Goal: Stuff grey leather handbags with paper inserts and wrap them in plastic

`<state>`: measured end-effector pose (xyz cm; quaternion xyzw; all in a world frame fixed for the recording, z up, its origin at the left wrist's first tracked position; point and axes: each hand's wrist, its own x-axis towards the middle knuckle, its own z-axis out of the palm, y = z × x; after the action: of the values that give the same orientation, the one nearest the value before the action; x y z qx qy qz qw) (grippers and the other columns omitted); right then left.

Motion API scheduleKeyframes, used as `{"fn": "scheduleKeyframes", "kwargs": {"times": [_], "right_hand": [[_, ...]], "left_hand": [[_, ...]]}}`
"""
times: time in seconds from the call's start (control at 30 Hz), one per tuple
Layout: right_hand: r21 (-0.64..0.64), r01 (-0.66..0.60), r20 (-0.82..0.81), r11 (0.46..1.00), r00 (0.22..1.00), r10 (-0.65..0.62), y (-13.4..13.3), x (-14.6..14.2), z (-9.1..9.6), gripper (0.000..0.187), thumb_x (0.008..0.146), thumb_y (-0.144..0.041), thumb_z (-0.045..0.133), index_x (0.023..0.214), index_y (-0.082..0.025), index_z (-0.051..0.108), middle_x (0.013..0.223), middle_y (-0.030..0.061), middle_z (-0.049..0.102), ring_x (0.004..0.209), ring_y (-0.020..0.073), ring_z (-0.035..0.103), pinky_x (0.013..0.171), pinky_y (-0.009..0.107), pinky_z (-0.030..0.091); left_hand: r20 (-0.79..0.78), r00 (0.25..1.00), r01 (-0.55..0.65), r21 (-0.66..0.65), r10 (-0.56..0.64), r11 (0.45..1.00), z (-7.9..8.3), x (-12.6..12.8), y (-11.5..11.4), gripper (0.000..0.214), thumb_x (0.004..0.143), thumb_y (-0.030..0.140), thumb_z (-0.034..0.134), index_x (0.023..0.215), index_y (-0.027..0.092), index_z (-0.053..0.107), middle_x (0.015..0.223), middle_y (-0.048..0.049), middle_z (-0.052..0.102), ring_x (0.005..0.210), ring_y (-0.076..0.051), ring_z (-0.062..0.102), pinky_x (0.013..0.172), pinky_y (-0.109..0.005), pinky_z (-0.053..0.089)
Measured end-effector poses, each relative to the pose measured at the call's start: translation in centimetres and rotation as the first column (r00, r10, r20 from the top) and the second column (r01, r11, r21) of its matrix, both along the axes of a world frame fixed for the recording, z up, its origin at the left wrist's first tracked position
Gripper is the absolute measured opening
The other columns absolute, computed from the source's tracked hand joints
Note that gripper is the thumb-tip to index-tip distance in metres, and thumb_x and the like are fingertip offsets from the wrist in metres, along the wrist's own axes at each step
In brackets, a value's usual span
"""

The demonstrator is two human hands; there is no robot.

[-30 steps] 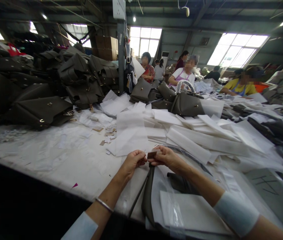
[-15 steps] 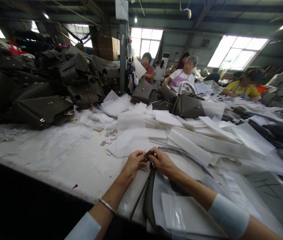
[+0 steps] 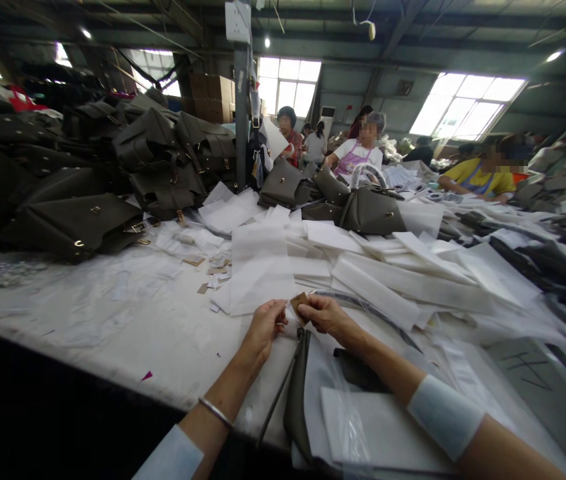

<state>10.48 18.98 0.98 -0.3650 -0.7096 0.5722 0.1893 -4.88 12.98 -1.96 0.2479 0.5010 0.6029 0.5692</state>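
Right hand (image 3: 330,319): my thumb and fingers are clamped on a small brown card (image 3: 298,303), held tilted just above the top of the nearest bag (image 3: 295,410).
Left hand (image 3: 264,328): my thumb and fingers are drawn together just beside the card; I cannot tell whether anything thin is pinched there.
Left wrist: a silver bangle (image 3: 216,411).
Nearest bag: dark grey, at the table edge below my hands, with white sheeting (image 3: 387,423) and clear plastic (image 3: 354,433) on its right side.
Tabletop (image 3: 173,353): white, with a magenta scrap (image 3: 147,376) near the front edge.
Grey panel (image 3: 537,370): to my right, marked with black strokes.
Pale sheets (image 3: 387,287): overlapping loosely beyond my hands.
Dark bags (image 3: 77,223): heaped on the left, metal fittings showing.
Handled bag (image 3: 370,212): behind the sheets, its wrapped handle (image 3: 367,169) arched upward.
Co-workers: a person in a purple apron (image 3: 354,160), another in a yellow top (image 3: 500,181).
Far wall: bright windows (image 3: 290,87).
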Motion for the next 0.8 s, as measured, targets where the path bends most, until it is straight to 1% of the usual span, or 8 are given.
{"fn": "scheduleKeyframes", "kwargs": {"times": [0.07, 0.13, 0.23, 0.37, 0.57, 0.63, 0.73, 0.8], "right_hand": [[0.017, -0.045, 0.108, 0.999, 0.993, 0.042, 0.4, 0.2, 0.5, 0.037, 0.086, -0.055, 0.051, 0.080, -0.019, 0.053, 0.060, -0.0062, 0.041, 0.047, 0.0076, 0.027, 0.045, 0.022, 0.023], [0.168, -0.122, 0.297, 0.978, 0.952, 0.068, 0.7, 0.1, 1.2, 0.032, 0.089, -0.046, 0.049, 0.074, -0.018, 0.054, 0.059, -0.0055, 0.043, 0.049, 0.0079, 0.031, 0.048, 0.022, 0.026], [0.341, -0.198, 0.497, 0.919, 0.867, 0.002, 1.0, -0.5, 2.3, 0.025, 0.084, -0.033, 0.055, 0.065, -0.017, 0.058, 0.058, -0.0039, 0.050, 0.055, 0.0091, 0.042, 0.053, 0.022, 0.029], [0.348, -0.242, 0.587, 0.906, 0.810, -0.009, 0.8, -1.6, 3.4, 0.020, 0.078, -0.030, 0.060, 0.063, -0.019, 0.066, 0.056, -0.0016, 0.059, 0.056, 0.0122, 0.052, 0.054, 0.023, 0.031], [0.464, -0.202, 0.626, 0.862, 0.764, -0.158, -0.1, -2.4, 2.6, 0.016, 0.075, -0.018, 0.058, 0.071, -0.017, 0.073, 0.077, 0.0111, 0.073, 0.077, 0.0223, 0.064, 0.063, 0.027, 0.037], [0.484, -0.166, 0.601, 0.859, 0.777, -0.188, -0.3, -2.2, 2.1, 0.015, 0.073, -0.015, 0.058, 0.071, -0.017, 0.073, 0.080, 0.0107, 0.074, 0.080, 0.0218, 0.065, 0.066, 0.027, 0.038], [0.498, -0.077, 0.532, 0.864, 0.813, -0.234, -0.5, -1.8, 1.6, 0.013, 0.074, -0.016, 0.059, 0.073, -0.017, 0.072, 0.079, 0.0077, 0.074, 0.077, 0.0190, 0.065, 0.066, 0.025, 0.040], [0.499, 0.001, 0.472, 0.867, 0.838, -0.272, -0.5, -1.5, 1.4, 0.014, 0.078, -0.018, 0.057, 0.078, -0.017, 0.071, 0.078, 0.0062, 0.073, 0.075, 0.0173, 0.064, 0.065, 0.025, 0.041]], "left_hand": [[-0.013, 1.000, 0.009, 0.003, -0.009, 1.000, 0.0, -0.2, 0.2, 0.047, 0.057, 0.057, 0.075, 0.069, 0.016, 0.055, 0.059, 0.0039, 0.050, 0.052, -0.008, 0.048, 0.045, -0.019, 0.031], [-0.051, 0.999, 0.019, 0.015, -0.018, 1.000, -0.1, -0.2, 0.4, 0.048, 0.057, 0.058, 0.075, 0.071, 0.016, 0.057, 0.061, 0.0027, 0.053, 0.051, -0.008, 0.047, 0.045, -0.020, 0.030], [-0.164, 0.986, 0.020, 0.055, -0.011, 0.998, -0.3, -0.3, 0.9, 0.046, 0.059, 0.057, 0.075, 0.072, 0.015, 0.061, 0.062, 0.0014, 0.056, 0.051, -0.008, 0.047, 0.046, -0.020, 0.030], [-0.395, 0.918, 0.033, 0.148, 0.029, 0.988, -0.1, -0.1, 0.8, 0.031, 0.068, 0.046, 0.070, 0.071, 0.016, 0.064, 0.065, 0.0003, 0.060, 0.061, -0.012, 0.052, 0.058, -0.024, 0.040], [-0.692, 0.706, 0.066, 0.278, 0.152, 0.958, 0.8, 0.9, -1.1, 0.012, 0.079, 0.023, 0.059, 0.068, 0.020, 0.062, 0.076, -0.0015, 0.060, 0.080, -0.017, 0.054, 0.080, -0.029, 0.040], [-0.800, 0.579, 0.135, 0.289, 0.161, 0.948, 0.9, 1.1, -1.6, 0.013, 0.082, 0.020, 0.055, 0.070, 0.021, 0.061, 0.077, -0.0024, 0.060, 0.082, -0.018, 0.055, 0.081, -0.029, 0.039], [-0.933, 0.318, 0.223, 0.246, 0.168, 0.943, 0.6, 1.4, -2.2, 0.017, 0.088, 0.018, 0.049, 0.076, 0.021, 0.060, 0.080, -0.0039, 0.063, 0.081, -0.018, 0.058, 0.076, -0.028, 0.040], [-0.950, 0.273, 0.220, 0.212, 0.149, 0.952, 0.5, 1.7, -2.8, 0.015, 0.090, 0.019, 0.048, 0.079, 0.021, 0.058, 0.077, -0.0029, 0.064, 0.075, -0.017, 0.059, 0.071, -0.027, 0.040]]}}
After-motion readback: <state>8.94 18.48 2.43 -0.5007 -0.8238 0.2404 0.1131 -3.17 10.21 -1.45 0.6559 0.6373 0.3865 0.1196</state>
